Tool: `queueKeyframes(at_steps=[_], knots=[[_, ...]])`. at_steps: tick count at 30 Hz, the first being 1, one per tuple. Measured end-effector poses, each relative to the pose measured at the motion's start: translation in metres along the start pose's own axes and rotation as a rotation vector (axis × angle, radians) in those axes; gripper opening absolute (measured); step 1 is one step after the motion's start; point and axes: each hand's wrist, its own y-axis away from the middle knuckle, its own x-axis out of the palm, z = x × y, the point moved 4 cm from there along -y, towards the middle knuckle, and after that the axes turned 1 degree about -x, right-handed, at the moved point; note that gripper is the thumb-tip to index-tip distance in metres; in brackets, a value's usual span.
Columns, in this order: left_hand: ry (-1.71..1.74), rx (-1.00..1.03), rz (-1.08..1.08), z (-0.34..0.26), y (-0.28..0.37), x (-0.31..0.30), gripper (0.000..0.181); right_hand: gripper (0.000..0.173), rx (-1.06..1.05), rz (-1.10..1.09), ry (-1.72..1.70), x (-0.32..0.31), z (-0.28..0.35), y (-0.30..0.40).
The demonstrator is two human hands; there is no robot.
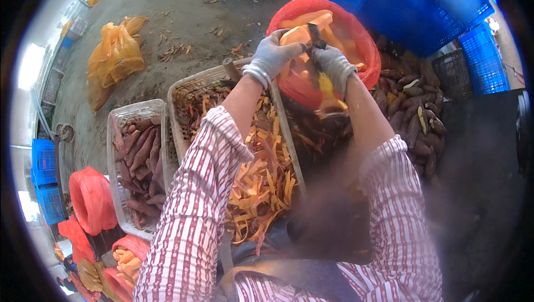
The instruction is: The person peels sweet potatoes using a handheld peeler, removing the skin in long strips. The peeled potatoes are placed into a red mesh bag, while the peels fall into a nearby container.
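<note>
Both my hands wear grey-white gloves and meet over a red mesh bag (369, 60) holding peeled orange sweet potatoes (319, 19). My left hand (275, 53) grips a peeled sweet potato piece (297, 37). Closed around a dark-bladed tool is my right hand (333, 63); the blade (313, 32) stands up beside the piece, and its exact kind is hard to tell. A blurred yellow thing (326, 87) shows just below the right hand, and whether that hand holds it is unclear. Under my left forearm lies a crate (292, 151) full of orange and reddish peelings (260, 176).
A white crate (114, 168) of unpeeled sweet potatoes (142, 156) is at left. More unpeeled ones (417, 114) are heaped at right, below blue plastic crates (409, 14). An orange mesh bag (117, 53) lies on the floor; red mesh bags (91, 202) are at lower left.
</note>
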Motion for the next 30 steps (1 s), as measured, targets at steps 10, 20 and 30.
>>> queueKeyframes(at_steps=[10,20,30], knots=[[-0.415,0.217,-0.138,0.025,-0.049,-0.016,0.064,0.021,0.193,-0.168,-0.809,0.004,-0.013,0.088],[-1.221,0.131,-0.837,0.054,0.333,-0.238,0.036,0.032,0.458,0.232,-0.987,0.158,-0.028,0.174],[-1.281,-0.459,-0.912,0.131,0.339,-0.361,0.040,0.025,0.668,0.172,-0.671,0.202,-0.073,0.157]])
